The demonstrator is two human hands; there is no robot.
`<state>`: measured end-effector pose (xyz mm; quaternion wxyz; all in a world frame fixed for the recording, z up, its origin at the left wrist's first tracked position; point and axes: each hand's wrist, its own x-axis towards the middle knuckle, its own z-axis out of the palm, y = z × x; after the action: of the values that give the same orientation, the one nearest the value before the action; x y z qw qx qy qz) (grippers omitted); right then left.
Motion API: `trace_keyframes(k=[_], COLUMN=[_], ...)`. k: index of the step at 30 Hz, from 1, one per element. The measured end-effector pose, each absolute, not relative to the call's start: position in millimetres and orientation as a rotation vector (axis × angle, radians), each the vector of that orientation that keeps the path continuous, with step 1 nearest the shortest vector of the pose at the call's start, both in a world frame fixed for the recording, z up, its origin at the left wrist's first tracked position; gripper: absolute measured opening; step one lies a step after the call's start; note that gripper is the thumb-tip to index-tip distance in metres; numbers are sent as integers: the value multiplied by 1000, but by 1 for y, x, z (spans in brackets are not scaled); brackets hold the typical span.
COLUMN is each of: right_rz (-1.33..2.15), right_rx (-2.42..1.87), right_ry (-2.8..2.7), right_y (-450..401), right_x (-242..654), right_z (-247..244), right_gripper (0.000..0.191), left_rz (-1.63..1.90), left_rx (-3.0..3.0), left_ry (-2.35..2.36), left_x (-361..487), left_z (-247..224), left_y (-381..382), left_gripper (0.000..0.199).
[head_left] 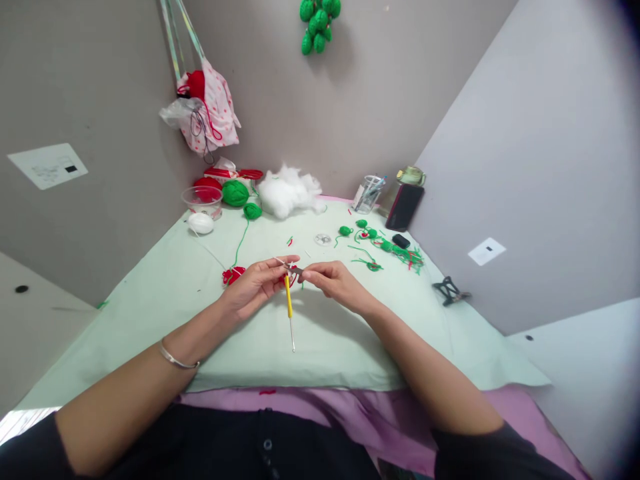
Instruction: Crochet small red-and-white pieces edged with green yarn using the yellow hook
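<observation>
My left hand [257, 283] is closed around small red-and-white yarn work, mostly hidden by the fingers. A crochet hook [289, 300] with a yellow handle hangs downward at its fingertips. With the thumb and fingers pinched, my right hand [335, 283] grips a small dark flat tool [295, 270] whose tip reaches the left fingertips; its exact kind is unclear. Red yarn [233, 275] lies just left of my left hand. From a white yarn ball [201, 223], a strand runs toward that hand.
Green yarn balls [235, 193], white stuffing [290, 192] and a plastic tub [203, 199] stand at the back. Small green crocheted pieces [385, 246] lie at right, near a phone [405, 207], a pen cup [369, 195] and a black claw clip [450, 291].
</observation>
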<state>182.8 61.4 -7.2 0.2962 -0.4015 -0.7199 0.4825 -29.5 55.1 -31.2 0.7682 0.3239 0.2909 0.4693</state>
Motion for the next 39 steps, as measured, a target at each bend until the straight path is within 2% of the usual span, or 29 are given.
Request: trace_keyframes(k=[13, 21, 25, 29, 31, 33, 36, 39], right_rz=[1248, 1185, 921, 554, 308, 104, 28, -112], right_rx=[-1046, -1142, -1282, -1436, -1464, -1364, -1002, -897], right_ry=[-1941, -1906, -1773, -1707, -1811, -2019, -2336, -2396], right_y=[65, 65, 77, 90, 89, 81, 61, 39], right_x=[183, 184, 202, 226, 228, 220, 197, 176], right_z=[-11, -14, -14, -14, -16, -17, -17, -15], right_gripper=[47, 53, 59, 44, 45, 49, 52, 31], left_rz=[1012, 993, 995, 1003, 1015, 1038, 1095, 1124], left_rx=[708, 717, 700, 676, 664, 652, 635, 621], left_ry=[641, 618, 613, 641, 657, 672, 678, 663], left_x=[-30, -29, -28, -27, -26, -24, -19, -12], left_z=[-32, -35, -30, -26, -26, -27, -29, -28], left_y=[54, 57, 56, 55, 55, 54, 49, 39], left_gripper=[24, 27, 27, 25, 23, 22, 16, 16])
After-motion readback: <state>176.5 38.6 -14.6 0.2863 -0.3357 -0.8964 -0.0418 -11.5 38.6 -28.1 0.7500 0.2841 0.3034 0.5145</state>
